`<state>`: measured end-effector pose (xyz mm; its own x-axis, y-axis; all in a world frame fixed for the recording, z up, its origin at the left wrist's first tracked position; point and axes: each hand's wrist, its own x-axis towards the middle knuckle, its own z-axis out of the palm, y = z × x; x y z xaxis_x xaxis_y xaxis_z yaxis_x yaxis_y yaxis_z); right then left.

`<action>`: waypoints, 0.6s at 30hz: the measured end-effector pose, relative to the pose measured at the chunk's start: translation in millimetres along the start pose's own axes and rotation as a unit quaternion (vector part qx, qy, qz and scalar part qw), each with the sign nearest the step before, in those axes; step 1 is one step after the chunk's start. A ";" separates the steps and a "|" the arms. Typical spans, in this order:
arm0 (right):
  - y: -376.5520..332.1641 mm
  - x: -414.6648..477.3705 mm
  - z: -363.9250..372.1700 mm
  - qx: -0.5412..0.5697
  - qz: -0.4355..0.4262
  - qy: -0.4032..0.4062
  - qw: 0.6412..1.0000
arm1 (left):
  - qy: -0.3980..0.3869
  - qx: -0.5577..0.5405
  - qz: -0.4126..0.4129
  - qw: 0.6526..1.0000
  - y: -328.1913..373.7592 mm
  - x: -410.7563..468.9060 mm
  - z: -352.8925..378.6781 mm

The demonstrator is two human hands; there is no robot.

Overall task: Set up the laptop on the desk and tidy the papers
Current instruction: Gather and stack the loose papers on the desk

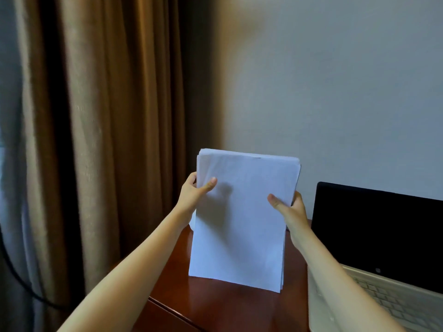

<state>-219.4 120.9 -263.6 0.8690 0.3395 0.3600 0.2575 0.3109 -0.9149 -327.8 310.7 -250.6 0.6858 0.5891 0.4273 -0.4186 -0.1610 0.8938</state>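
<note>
1. Head view, far left: a brown curtain (pixel 96 140) hangs beside the bench (pixel 215 310).
2. The left hand (pixel 193 192) grips the left edge of the papers (pixel 242 231) near the top. Its thumb lies on the front sheet and its fingers curl behind.
3. The papers stand upright as one stack on the bench's left part, just left of the laptop (pixel 383 236). The top edges sit slightly uneven. I judge the stack light, floppy and slick sheet on sheet. Held by both long edges it should keep stiff enough to square up. A loose or one-sided hold would likely let sheets fan or slip out.
4. The right hand (pixel 291 208) grips the right edge a little lower, thumb in front and fingers behind. The two hands are apart, one on each side of the stack.
5. The laptop stands open on the bench at right, with its screen dark.
6. Hard to tell:
   - The frame cuts off the laptop's right side.
   - The right forearm (pixel 335 271) crosses the laptop's near-left corner.
   - The fingers behind the stack are hidden.
   - I cannot tell whether the stack's lower edge truly touches the bench.
</note>
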 end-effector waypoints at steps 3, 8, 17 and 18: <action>-0.8 4.6 1.5 0.024 0.003 0.001 1.000 | -0.035 -0.015 0.015 0.999 7.1 3.4 3.4; 1.5 7.6 13.8 0.033 -0.017 0.029 0.999 | -0.012 -0.001 0.007 1.000 6.0 7.3 12.6; -11.4 21.5 20.8 0.012 -0.056 0.002 0.998 | 0.119 -0.070 0.014 0.990 25.5 19.6 6.0; -10.1 23.6 19.6 0.009 -0.051 -0.001 0.999 | 0.136 -0.078 0.010 0.988 26.2 19.1 7.7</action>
<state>-209.7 143.2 -242.3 0.8373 0.3071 0.4522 0.3374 0.3606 -0.8696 -321.1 311.6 -217.9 0.4994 0.7818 0.3734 -0.5315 -0.0639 0.8447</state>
